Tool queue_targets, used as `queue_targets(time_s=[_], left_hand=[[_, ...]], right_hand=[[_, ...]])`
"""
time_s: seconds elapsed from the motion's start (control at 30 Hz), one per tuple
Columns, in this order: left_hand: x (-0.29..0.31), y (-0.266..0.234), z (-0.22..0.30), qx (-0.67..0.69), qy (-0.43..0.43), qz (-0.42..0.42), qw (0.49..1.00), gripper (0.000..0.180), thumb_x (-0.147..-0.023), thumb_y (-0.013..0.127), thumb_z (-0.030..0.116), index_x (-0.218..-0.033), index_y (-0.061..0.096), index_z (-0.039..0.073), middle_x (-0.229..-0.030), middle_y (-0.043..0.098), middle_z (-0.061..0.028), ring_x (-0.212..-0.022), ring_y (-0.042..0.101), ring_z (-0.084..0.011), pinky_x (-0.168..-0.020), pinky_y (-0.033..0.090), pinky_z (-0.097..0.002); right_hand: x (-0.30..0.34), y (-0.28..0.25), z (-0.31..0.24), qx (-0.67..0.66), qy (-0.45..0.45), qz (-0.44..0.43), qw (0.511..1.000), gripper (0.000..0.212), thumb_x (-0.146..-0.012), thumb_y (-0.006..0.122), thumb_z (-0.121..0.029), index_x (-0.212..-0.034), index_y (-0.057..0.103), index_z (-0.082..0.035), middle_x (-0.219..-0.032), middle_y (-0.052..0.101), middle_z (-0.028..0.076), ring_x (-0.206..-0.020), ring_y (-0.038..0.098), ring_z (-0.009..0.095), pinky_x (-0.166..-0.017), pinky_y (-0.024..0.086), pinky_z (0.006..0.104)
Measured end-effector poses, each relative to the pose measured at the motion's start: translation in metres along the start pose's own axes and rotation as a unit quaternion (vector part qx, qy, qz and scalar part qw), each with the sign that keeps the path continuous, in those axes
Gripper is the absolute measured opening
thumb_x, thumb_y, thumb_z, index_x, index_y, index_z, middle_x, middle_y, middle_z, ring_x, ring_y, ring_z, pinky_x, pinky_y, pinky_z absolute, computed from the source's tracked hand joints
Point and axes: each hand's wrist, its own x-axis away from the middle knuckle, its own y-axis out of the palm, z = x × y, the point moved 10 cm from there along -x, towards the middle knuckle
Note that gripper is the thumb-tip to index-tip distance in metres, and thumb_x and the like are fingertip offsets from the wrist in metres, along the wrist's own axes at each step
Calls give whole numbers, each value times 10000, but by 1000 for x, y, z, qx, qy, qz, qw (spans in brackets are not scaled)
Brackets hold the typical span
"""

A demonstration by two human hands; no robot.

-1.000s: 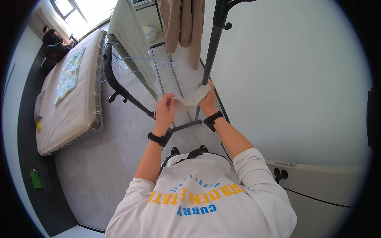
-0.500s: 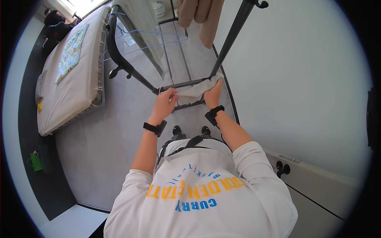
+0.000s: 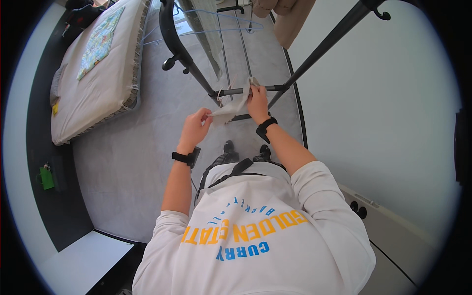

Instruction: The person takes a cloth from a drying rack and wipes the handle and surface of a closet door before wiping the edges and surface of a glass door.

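A pale beige cloth [image 3: 231, 109] stretches slantwise between my two hands, in front of the black metal garment rack [image 3: 194, 73]. My left hand [image 3: 195, 129] pinches its lower left corner, clear of the rack. Higher up, my right hand [image 3: 257, 104] grips the other end close to the rack's low crossbar [image 3: 273, 88]; its fingers partly cover that end. A thin light cord [image 3: 220, 98] hangs at the crossbar's left end, and I cannot tell whether it belongs to the cloth. Both my wrists wear black straps.
Blue wire hangers [image 3: 216, 30], a sheer light curtain-like fabric [image 3: 209, 49] and brown garments [image 3: 290, 19] hang from the rack. To the left is a bed [image 3: 93, 98] with a patterned cloth on it. A white wall [image 3: 373, 98] rises on the right, above a pale cabinet [image 3: 393, 226].
My right hand has moved left along the crossbar with its end of the cloth. My left hand has come slightly left and down. The head view has shifted, so the rack appears further right.
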Motion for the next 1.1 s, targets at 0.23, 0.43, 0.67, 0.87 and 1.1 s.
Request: queue_targets(time_s=[0.23,0.43,0.67,0.87,1.1], left_hand=[[1,-36,-1,14,21,114,993,134,-899,604,24,-1028,601,-14,-854,679,-157,-746,668,-271,-681,518,-332],[-6,-62,-22,54,-2,216,975,121,-920,573,0,-1037,595,-22,-880,692,-145,-768,683,-224,-694,530,-308],[-39,-30,-7,35,7,162,986,110,-927,585,33,-1022,605,-18,-782,699,-130,-727,698,-188,-678,531,-299],[-54,18,8,43,60,169,983,204,-927,583,47,-1123,570,-7,-895,707,-185,-808,715,-300,-709,541,-350],[-79,93,-6,-38,37,55,997,412,-866,619,45,-1249,473,6,-1156,623,-247,-1098,586,-421,-952,454,-469]], right_hand=[[1,53,-41,-11,-76,-101,992,283,-857,558,-43,-1136,601,-20,-1054,537,198,-981,570,404,-845,480,451],[-1,58,-44,31,-65,-151,986,227,-847,547,-33,-1068,600,-35,-1072,550,170,-998,582,384,-838,500,451],[-7,5,-8,97,-60,-84,990,181,-889,561,-66,-1062,593,-26,-1048,560,167,-910,602,402,-766,507,478],[-10,-57,22,148,-37,-13,988,176,-894,541,-42,-1058,600,-17,-1056,570,160,-889,609,393,-761,509,472],[-1,-108,41,167,1,23,986,208,-842,571,-36,-1046,602,-57,-989,614,142,-918,615,377,-757,511,471]])
